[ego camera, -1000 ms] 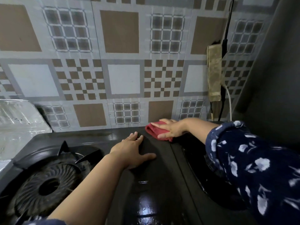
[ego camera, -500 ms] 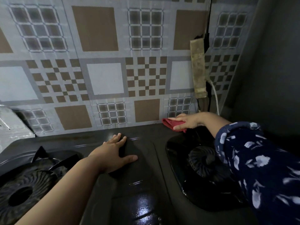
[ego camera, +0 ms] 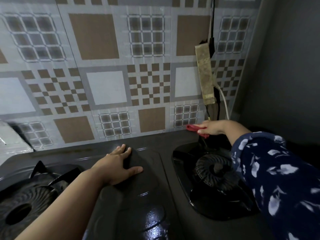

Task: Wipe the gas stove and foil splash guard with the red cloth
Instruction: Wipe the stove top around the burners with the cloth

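left hand [ego camera: 119, 166] lies flat, fingers spread, on the gas stove [ego camera: 138, 205] between its burners. farther back, right hand [ego camera: 210, 128] presses the red cloth [ego camera: 194, 128] at the stove's rear right edge, its long axis left-right along the patterned wall [ego camera: 107, 84].

head cam | looks forward-down | close over gas stove [ego camera: 138, 196] | single view

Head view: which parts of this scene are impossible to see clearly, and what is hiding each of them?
- Red cloth: mostly covered by the right hand.
- Right burner: its right side is behind the floral sleeve.
- Left burner: cut off by the left and bottom edges.
- Stove top under the left hand: covered by the palm.
- Foil splash guard: only a corner shows at the left edge.
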`<state>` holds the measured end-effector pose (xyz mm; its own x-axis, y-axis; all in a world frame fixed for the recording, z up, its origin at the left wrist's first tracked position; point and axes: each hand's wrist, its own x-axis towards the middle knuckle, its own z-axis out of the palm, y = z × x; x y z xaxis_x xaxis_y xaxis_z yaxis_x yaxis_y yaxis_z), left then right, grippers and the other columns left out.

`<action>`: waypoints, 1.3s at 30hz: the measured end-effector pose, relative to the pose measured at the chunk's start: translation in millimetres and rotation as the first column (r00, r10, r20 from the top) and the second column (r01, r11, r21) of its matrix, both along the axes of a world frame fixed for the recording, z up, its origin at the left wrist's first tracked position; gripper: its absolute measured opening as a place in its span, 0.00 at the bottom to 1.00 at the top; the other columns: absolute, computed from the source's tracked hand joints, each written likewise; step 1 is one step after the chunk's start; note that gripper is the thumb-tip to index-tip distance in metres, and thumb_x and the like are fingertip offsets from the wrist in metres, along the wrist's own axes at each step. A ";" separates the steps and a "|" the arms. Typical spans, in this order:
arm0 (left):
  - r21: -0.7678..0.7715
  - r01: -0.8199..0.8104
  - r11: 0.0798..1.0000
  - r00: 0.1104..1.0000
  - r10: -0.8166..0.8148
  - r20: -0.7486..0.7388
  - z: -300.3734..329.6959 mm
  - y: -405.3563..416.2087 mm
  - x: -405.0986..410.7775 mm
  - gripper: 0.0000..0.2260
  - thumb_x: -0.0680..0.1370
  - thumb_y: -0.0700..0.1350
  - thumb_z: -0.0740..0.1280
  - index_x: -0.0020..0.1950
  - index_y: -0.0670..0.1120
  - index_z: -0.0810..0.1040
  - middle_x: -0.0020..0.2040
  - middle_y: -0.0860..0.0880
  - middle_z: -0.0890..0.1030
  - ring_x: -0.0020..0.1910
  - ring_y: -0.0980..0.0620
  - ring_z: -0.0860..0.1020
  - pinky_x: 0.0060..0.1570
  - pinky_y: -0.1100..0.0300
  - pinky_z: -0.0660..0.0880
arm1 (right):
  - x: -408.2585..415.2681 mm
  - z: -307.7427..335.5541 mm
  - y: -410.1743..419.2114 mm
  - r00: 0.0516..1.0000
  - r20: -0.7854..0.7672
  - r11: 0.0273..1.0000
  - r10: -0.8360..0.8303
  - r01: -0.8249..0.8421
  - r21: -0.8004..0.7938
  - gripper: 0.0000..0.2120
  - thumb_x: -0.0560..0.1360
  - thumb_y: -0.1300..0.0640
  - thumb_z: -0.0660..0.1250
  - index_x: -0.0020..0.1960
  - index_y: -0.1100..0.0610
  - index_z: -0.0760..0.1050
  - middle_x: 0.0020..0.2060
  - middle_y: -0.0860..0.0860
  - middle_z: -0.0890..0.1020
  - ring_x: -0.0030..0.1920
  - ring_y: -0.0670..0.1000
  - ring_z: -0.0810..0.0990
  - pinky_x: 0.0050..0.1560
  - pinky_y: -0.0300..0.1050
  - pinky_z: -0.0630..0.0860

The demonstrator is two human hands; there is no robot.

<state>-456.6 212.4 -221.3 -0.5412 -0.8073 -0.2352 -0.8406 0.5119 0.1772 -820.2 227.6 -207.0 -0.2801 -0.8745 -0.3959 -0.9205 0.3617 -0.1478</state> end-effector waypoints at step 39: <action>-0.001 -0.464 0.886 0.873 0.458 -0.168 11.0 -25.0 266.5 0.31 0.73 0.66 0.63 0.70 0.48 0.70 0.67 0.47 0.75 0.65 0.47 0.73 0.63 0.57 0.69 | 447.6 7.1 -138.0 0.716 0.051 0.717 0.697 -0.697 -0.013 0.26 0.79 0.42 0.55 0.76 0.45 0.55 0.78 0.48 0.48 0.77 0.59 0.46 0.74 0.58 0.42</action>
<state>-190.2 187.4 -210.3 -0.1326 -0.9812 -0.1403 -0.9454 0.0827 0.3154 -372.6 89.6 -199.9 0.4272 -0.8115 -0.3987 -0.9041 -0.3781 -0.1992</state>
